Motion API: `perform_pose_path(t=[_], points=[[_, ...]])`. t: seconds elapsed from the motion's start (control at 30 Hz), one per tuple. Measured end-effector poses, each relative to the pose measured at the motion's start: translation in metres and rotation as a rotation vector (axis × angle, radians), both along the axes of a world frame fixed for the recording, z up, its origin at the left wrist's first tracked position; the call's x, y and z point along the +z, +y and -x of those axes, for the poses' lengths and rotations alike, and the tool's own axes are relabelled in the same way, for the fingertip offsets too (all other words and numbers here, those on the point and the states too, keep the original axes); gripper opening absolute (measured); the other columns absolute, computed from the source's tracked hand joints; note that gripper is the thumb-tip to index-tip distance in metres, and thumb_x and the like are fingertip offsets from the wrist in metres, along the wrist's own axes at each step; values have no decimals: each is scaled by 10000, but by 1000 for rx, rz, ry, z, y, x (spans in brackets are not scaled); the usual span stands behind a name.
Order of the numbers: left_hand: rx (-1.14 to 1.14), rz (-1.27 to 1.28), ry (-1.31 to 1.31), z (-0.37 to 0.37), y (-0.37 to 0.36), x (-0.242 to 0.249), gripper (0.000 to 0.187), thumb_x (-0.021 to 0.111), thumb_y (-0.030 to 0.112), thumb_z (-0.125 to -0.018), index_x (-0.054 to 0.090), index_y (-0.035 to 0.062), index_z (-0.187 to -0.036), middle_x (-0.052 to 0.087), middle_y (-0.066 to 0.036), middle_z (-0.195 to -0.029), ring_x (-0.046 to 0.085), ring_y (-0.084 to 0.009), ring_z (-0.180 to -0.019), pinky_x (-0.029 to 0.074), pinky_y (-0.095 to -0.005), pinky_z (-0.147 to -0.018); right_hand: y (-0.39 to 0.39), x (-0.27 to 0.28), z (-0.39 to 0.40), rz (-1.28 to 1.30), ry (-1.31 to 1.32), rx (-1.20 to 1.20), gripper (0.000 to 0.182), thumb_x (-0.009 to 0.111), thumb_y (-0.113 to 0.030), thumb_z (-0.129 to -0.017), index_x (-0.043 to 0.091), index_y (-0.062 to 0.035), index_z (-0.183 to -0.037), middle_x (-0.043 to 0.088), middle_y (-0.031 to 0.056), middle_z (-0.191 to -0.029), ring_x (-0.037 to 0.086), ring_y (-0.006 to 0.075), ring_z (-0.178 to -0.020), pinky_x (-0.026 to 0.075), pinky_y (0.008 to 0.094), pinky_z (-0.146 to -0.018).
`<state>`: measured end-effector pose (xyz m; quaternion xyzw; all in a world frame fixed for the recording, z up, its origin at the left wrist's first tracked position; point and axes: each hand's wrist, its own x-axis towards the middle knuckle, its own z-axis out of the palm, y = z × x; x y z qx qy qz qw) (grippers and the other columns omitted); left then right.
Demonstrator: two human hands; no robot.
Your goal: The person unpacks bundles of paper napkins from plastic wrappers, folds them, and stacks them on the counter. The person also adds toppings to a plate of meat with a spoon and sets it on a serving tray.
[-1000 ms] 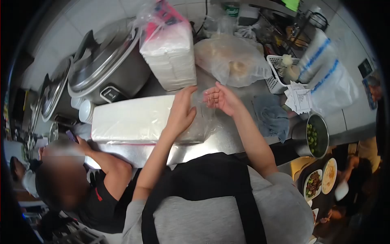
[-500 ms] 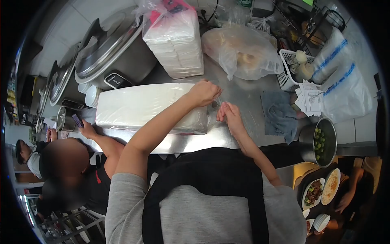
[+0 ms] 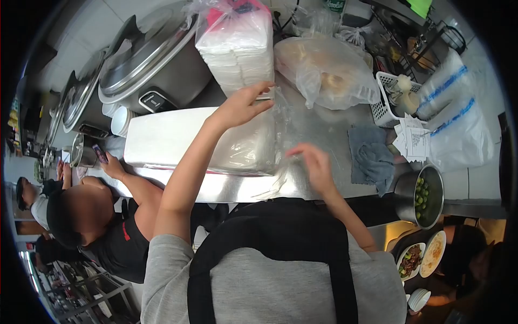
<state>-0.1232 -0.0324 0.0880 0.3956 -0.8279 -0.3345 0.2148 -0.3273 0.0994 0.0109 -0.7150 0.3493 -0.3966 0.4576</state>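
A long white block in clear plastic wrap lies on the steel counter. Over its right part is my left hand, fingers apart and holding nothing, near the base of an upright stack of white packs in a plastic bag. My right hand is above the counter to the right of the block, slightly blurred, its fingers spread and empty. Loose clear film of the wrap spreads at the block's right end, between my two hands.
Rice cookers stand at the back left. A plastic bag, a white basket, a blue-grey cloth and a metal pot of green fruit are right. At left, a person holds a phone.
My hands have moved apart and opened, letting go of the clear film they pinched. The left went left and up, the right slightly right and down. The film now lies loose by the block.
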Motion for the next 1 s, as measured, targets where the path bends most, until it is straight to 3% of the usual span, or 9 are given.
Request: perform_pose_path(t=[0.07, 0.17, 0.27, 0.37, 0.4, 0.47, 0.6, 0.83, 1.0], points=[[30, 43, -51, -21, 15, 0, 444, 538, 285, -853, 455, 84, -1240, 482, -133, -1238, 435, -299, -1170, 342, -393, -973, -24, -8, -5, -227, -269, -346, 254, 436, -150, -895, 574, -2, -1050, 608, 130, -1031, 602, 259, -931, 388, 409, -939], [228, 391, -380, -39, 52, -19, 475, 542, 302, -831, 449, 62, -1230, 461, -161, -1259, 372, -318, -1223, 310, -500, -975, -51, -42, -36, -494, -275, -270, 244, 493, -65, -834, 550, 47, -1043, 593, 174, -1035, 590, 294, -950, 463, 345, -836], [294, 333, -469, -48, 85, -29, 546, 548, 325, -818, 398, 83, -1284, 318, -150, -1377, 240, -310, -1305, 202, -604, -990, -62, -68, -45, -274, 168, -226, 425, 515, 6, -790, 455, 19, -1210, 522, 150, -1169, 529, 265, -1055, 420, 336, -914], [307, 274, -499, -58, 115, -26, 707, 628, 337, -749, 318, 120, -1345, 224, -132, -1429, 181, -305, -1331, 155, -632, -994, -44, -62, -49, -60, 203, -222, 649, 543, 47, -724, 311, -5, -1328, 379, 166, -1320, 438, 275, -1168, 396, 345, -946], [271, 276, -508, -61, 124, -23, 768, 671, 314, -704, 303, 135, -1354, 214, -130, -1433, 178, -307, -1332, 155, -631, -995, -40, -62, -46, -95, 257, -115, 854, 586, 6, -691, 108, -31, -1398, 194, 186, -1421, 268, 301, -1293, 299, 368, -1027], [246, 265, -513, -62, 133, -24, 936, 748, 249, -593, 251, 184, -1383, 176, -118, -1450, 154, -296, -1343, 134, -619, -1008, -30, -55, -48, -65, 280, -68, 905, 609, -24, -678, 62, -21, -1399, 148, 198, -1432, 205, 309, -1317, 240, 370, -1054], [298, 379, -566, -57, 127, -36, 902, 736, 240, -611, 264, 174, -1376, 199, -119, -1439, 179, -286, -1335, 177, -605, -1000, -38, -55, -52, -13, 231, 32, 1062, 685, -112, -629, -49, 10, -1388, 27, 219, -1453, 48, 321, -1356, 97, 359, -1098], [435, 497, -461, -42, 100, -58, 786, 702, 260, -674, 315, 134, -1346, 287, -133, -1390, 253, -290, -1300, 205, -601, -986, -70, -37, -58, 225, 320, 6, 1088, 720, -92, -629, -51, -7, -1391, 17, 209, -1455, 48, 323, -1355, 140, 367, -1095], [324, 511, -175, -52, 83, -68, 448, 631, 199, -758, 473, 97, -1165, 432, -105, -1299, 333, -274, -1264, 194, -547, -1019, -86, -50, -50, 251, 272, -94, 933, 716, -127, -660, 151, -35, -1396, 207, 166, -1430, 248, 296, -1309, 245, 366, -1062]])
